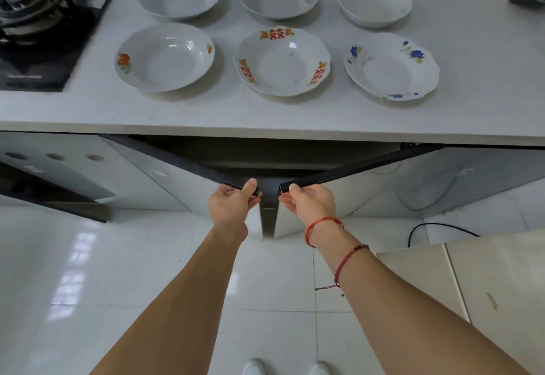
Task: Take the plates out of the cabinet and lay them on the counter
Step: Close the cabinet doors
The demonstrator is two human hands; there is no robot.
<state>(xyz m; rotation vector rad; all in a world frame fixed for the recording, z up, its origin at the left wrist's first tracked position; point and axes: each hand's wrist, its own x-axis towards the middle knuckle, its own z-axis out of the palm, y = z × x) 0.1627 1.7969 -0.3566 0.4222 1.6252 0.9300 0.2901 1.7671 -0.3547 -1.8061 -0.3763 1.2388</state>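
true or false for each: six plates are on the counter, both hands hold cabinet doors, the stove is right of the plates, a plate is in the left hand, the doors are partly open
1. Six plates lie on the counter: true.
2. The left hand and right hand each grip a cabinet door edge, left door, right door: true.
3. The stove is right of the plates: false, it is to their left.
4. The left hand holds a plate: false, it holds only the door edge.
5. The doors are partly open: true, a gap shows between them.

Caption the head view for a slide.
Both hands, left hand and right hand, grip the cabinet doors; six plates on counter.
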